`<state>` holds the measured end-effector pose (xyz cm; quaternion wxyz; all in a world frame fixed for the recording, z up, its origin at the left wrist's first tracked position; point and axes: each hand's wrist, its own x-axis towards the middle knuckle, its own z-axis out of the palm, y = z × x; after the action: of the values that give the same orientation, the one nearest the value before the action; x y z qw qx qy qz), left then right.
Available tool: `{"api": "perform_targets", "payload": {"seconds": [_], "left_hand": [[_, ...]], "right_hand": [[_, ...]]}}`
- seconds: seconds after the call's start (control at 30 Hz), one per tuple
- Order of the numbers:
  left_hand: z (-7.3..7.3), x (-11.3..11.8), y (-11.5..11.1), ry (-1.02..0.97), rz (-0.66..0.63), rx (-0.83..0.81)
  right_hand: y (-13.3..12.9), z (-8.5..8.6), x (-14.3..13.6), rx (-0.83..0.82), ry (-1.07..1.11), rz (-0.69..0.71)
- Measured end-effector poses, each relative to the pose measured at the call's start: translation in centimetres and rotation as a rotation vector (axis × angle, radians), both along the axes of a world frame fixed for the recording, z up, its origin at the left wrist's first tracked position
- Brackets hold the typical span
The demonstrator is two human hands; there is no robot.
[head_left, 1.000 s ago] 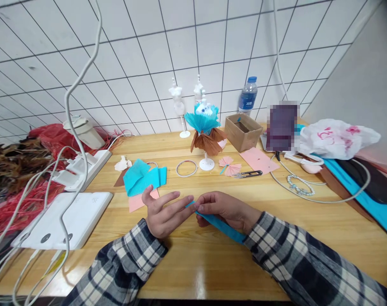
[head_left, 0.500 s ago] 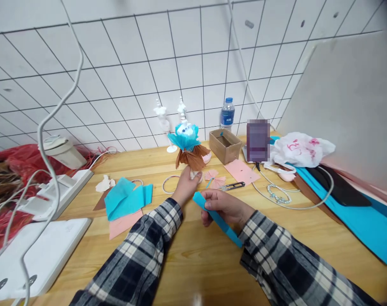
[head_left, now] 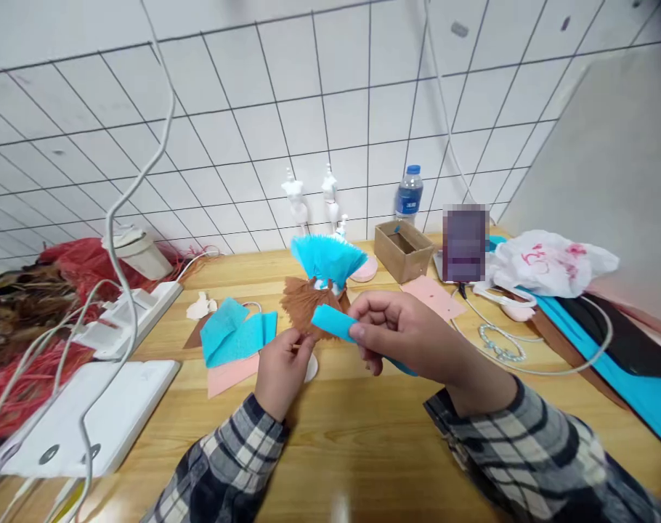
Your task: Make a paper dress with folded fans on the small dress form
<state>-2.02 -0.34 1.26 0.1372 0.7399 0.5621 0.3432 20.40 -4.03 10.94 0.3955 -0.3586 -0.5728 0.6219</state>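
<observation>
In front of me stands a small white mannequin (head_left: 341, 226) dressed in a blue crepe-paper ruffle (head_left: 329, 259) that fans upward and a brown crepe-paper skirt (head_left: 303, 305) below it. My left hand (head_left: 284, 374) is closed, thumb and finger pinching the skirt's lower edge. Just behind its fingers a round white base (head_left: 311, 368) shows in part. A folded blue crepe-paper strip (head_left: 335, 322) is gripped between the thumb and fingers of my right hand (head_left: 412, 334). The strip's near end lies in front of the brown skirt; whether they touch I cannot tell.
Two bare white mannequins (head_left: 295, 200) stand by the tiled wall. A cardboard box (head_left: 404, 254) and water bottle (head_left: 410, 192) are at the back right. Blue crepe paper (head_left: 226, 338) lies left, near a white power strip (head_left: 139, 316). A bead bracelet (head_left: 499, 345) and cable lie right.
The dressed mannequin has come nearer, its blue ruffle now fanned upward. My left hand has shifted to the skirt's edge. My right hand has brought the blue strip up in front of the skirt.
</observation>
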Motion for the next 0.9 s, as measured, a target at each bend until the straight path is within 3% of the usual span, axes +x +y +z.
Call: {"api": "perform_targets", "payload": {"seconds": [0.1, 0.23, 0.33, 0.67, 0.8, 0.9], "left_hand": [[0.4, 0.0, -0.7, -0.008, -0.009, 0.030], [0.9, 0.2, -1.3, -0.042, -0.066, 0.070], [1.0, 0.3, -1.7, -0.062, -0.091, 0.080], [0.8, 0.5, -1.9, -0.022, -0.160, 0.151], [0.5, 0.0, -1.5, 0.039, -0.152, 0.136], [0.1, -0.1, -1.3, 0.064, -0.169, 0.106]], "right_hand": [[0.4, 0.4, -1.9, 0.081, -0.100, -0.179], [0.8, -0.5, -2.9, 0.174, -0.182, -0.479], [0.9, -1.1, -3.1, 0.206, -0.226, -0.562], [1.5, -1.8, -3.2, 0.207, -0.195, -0.654], [1.9, -2.2, -2.6, 0.152, -0.146, -0.594], [2.2, -2.4, -2.2, 0.078, -0.093, -0.462]]}}
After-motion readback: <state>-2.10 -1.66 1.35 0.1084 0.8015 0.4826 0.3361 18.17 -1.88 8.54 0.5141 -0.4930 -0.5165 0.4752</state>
